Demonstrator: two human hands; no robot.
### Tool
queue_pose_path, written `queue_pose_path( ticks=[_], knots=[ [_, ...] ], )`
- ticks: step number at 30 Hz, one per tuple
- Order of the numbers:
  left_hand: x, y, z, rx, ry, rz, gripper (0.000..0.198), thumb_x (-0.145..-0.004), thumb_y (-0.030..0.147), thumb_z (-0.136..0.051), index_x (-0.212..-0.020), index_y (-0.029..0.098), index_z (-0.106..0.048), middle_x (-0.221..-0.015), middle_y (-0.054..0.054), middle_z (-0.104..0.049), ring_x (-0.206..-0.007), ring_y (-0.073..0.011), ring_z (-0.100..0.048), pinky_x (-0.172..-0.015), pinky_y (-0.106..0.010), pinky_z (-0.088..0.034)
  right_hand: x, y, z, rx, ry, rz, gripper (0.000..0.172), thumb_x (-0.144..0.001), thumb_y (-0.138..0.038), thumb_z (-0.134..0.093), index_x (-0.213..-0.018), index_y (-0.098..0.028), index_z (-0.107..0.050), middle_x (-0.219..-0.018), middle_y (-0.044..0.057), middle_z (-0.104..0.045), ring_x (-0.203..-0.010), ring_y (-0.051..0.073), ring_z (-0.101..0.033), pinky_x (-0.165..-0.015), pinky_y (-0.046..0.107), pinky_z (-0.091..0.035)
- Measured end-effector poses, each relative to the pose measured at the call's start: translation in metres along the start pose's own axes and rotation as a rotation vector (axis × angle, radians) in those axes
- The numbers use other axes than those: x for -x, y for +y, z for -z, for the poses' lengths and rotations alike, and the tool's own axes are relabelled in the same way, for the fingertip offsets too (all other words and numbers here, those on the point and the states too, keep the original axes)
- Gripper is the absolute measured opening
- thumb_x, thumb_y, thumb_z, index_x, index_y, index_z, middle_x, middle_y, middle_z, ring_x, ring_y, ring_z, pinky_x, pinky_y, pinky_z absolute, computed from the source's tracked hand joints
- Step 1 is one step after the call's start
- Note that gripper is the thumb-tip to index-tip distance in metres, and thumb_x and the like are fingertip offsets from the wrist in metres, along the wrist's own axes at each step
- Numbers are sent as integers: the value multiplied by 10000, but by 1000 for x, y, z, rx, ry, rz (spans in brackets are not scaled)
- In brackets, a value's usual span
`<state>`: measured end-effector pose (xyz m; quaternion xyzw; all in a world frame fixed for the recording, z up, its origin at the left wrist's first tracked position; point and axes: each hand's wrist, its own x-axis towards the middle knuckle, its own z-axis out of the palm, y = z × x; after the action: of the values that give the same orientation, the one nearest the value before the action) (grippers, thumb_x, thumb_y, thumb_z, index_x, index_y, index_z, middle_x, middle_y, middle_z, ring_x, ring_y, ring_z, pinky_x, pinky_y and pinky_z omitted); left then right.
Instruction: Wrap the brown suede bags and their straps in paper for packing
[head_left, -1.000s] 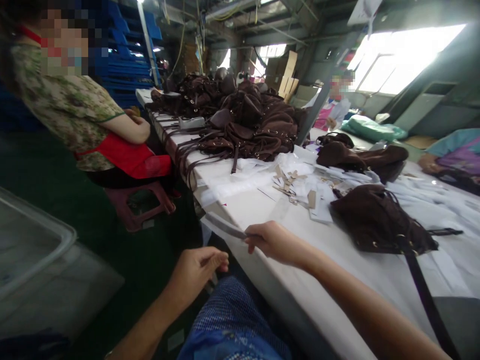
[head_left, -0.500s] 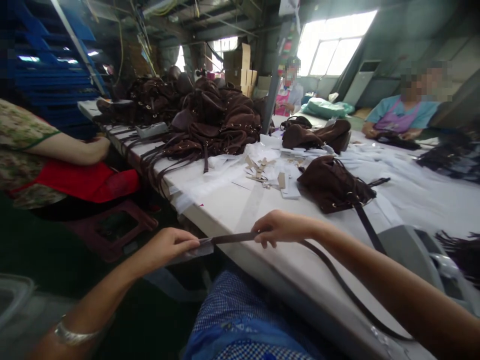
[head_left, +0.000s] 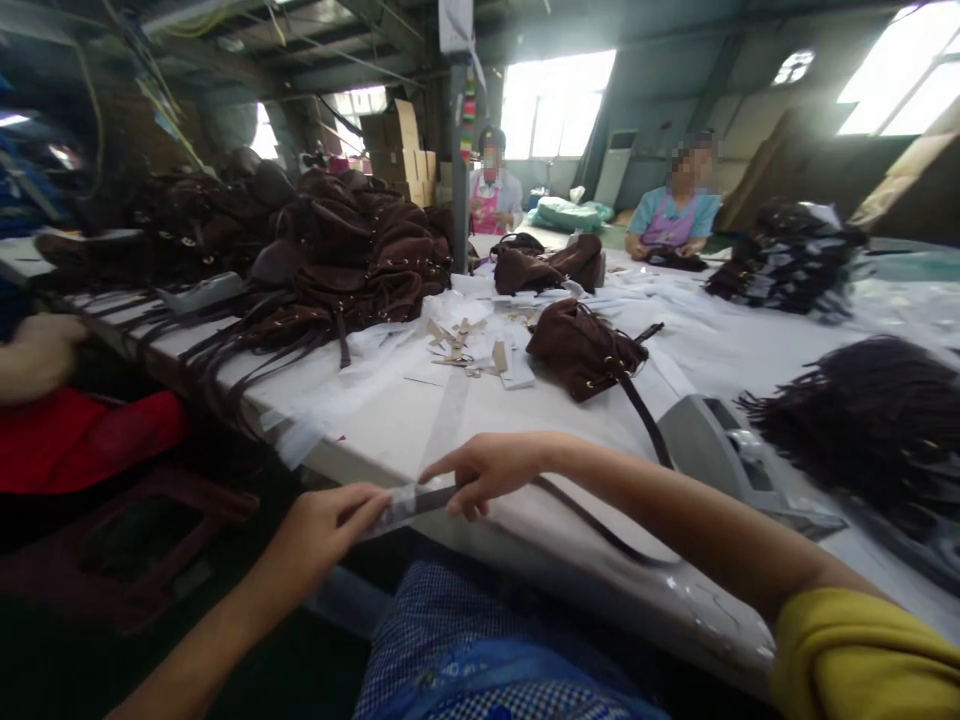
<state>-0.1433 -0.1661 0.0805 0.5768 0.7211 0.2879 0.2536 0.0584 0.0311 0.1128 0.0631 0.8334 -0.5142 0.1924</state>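
Observation:
A dark strap (head_left: 437,498) runs between my hands at the table's front edge. Its left end is wrapped in clear plastic film (head_left: 394,508), and my left hand (head_left: 334,520) pinches that end. My right hand (head_left: 491,472) is closed around the strap a short way along, with its index finger stretched towards the film. The strap passes behind my right forearm and curves over the tabletop. Beyond my right hand, a brown drawstring bag (head_left: 577,350) lies with its own strap trailing towards a grey tape dispenser (head_left: 709,450).
A large heap of brown bags (head_left: 360,240) covers the left of the white table (head_left: 375,430). Card and paper scraps (head_left: 461,345) lie mid-table. Dark tasselled bundles (head_left: 870,430) sit at right. Two co-workers are across the table; another person's arm (head_left: 37,355) is at left.
The view has turned right. My right hand has slid along the strap closer to my left hand, its index finger now extended to the film. My left hand keeps its pinch.

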Motion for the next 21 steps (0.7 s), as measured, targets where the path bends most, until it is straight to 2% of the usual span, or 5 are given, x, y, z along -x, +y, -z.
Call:
queue_pose_path(
  ticks=[3, 5, 12, 17, 21],
  knots=[
    [9, -25, 16, -28, -54, 110, 428, -840, 600, -547, -926, 240, -763, -907, -11, -759, -747, -219, -675, -650, -236, -488, 20, 22, 6, -53, 3, -90, 416, -936, -293, -575, -1312, -118, -603, -720, 17, -692, -610, 100, -609, -647, 211, -495],
    [10, -23, 16, -27, -96, 145, 450, -844, 611, -530, -904, 229, -761, -818, -14, -753, -670, -207, -661, -622, -241, -484, 22, 23, 6, -15, 48, -79, 437, -932, -282, -584, -1343, -134, -581, -735, 11, -704, -586, 85, -583, -642, 201, -480],
    [-17, 46, -24, 75, -121, -11, 459, -925, 532, -449, -836, 184, -733, -714, -21, -720, -581, -167, -611, -600, -244, -455, -14, -20, -9, 28, 15, 91, 777, -912, -250, -626, -1562, -210, -203, -756, -7, -718, -577, 89, -610, -644, 202, -475],
    [-6, 14, -4, -38, -37, -4, 393, -899, 534, -514, -891, 209, -734, -812, -9, -737, -724, -191, -650, -683, -241, -457, 20, 7, -1, -20, 48, -10, 782, -887, -296, -661, -1549, -204, -256, -869, 33, -733, -685, 108, -651, -654, 200, -483],
    [-4, 2, 0, -20, -98, 125, 450, -899, 582, -489, -908, 195, -718, -709, -4, -704, -543, -158, -589, -545, -240, -419, 28, 20, -2, -34, 93, -63, 653, -953, -207, -523, -1548, -170, -255, -922, 64, -745, -672, 95, -626, -671, 209, -490]
  ],
)
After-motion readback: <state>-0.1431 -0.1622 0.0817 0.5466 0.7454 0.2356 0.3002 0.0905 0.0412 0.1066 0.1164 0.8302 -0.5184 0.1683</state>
